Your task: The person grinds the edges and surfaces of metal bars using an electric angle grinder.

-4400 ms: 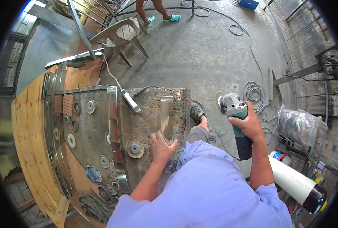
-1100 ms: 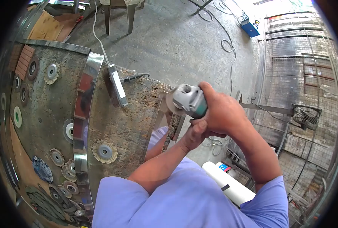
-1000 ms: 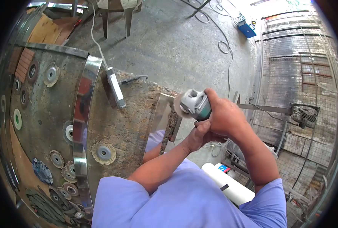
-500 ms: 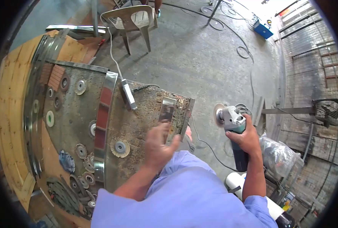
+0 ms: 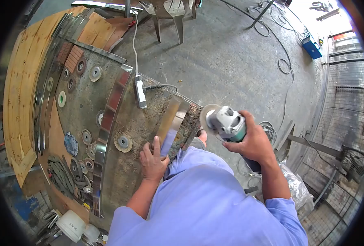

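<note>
My left hand rests on the near end of a shiny metal bar, its fingers spread and pressing on it. The bar lies near the right edge of the worn workbench. My right hand is wrapped round the body of an angle grinder. The grinder's disc points left, just off the bench's right corner and apart from the bar. A flap wheel lies on the bench left of my left hand.
A power strip with cables sits at the bench's far edge. A long reflective strip crosses the bench, with several wheels beyond it. A chair stands past the bench; a fan is at the right.
My left hand has come down onto the metal bar. The grinder in my right hand has moved left, closer to the bench. The camera view has shifted.
</note>
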Action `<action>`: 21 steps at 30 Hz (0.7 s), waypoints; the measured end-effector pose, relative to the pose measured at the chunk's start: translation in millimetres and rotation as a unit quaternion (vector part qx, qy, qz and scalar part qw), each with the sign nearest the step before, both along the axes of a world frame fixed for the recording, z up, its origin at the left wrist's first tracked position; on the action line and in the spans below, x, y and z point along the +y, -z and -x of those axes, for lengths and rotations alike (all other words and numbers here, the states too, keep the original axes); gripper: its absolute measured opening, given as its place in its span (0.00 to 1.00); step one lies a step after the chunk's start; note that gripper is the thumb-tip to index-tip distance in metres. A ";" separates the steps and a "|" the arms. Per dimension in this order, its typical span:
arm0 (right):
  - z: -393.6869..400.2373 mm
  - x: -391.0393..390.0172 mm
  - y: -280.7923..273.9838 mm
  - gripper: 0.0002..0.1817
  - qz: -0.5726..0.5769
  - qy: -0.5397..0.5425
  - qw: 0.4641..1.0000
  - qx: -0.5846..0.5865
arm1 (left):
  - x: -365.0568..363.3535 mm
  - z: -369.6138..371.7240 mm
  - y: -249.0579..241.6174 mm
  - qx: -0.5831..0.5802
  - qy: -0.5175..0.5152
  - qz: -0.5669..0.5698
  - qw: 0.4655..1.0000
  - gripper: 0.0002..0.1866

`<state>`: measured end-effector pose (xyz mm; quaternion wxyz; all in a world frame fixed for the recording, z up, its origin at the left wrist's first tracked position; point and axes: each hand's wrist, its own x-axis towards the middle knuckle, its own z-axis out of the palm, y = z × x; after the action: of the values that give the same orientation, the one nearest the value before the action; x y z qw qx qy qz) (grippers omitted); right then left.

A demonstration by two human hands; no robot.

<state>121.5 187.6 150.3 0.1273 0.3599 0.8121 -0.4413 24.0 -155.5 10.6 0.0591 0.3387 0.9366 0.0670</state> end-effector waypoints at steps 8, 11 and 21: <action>22.8 -10.0 27.7 0.53 0.001 -0.096 0.995 -0.020 | 16.9 -9.3 16.4 0.029 0.028 -0.008 0.999 0.56; 21.5 -16.3 41.8 0.55 0.023 -0.100 0.995 -0.008 | 20.8 -7.8 12.7 0.003 -0.007 -0.012 1.000 0.56; 19.5 -21.4 73.0 0.55 0.043 -0.113 0.992 0.034 | 16.0 3.1 0.6 -0.100 -0.030 0.010 0.995 0.59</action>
<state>101.9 166.2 77.3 0.1642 0.2445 0.8316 -0.4709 20.9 -139.5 10.0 0.1536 0.3013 0.9365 0.0931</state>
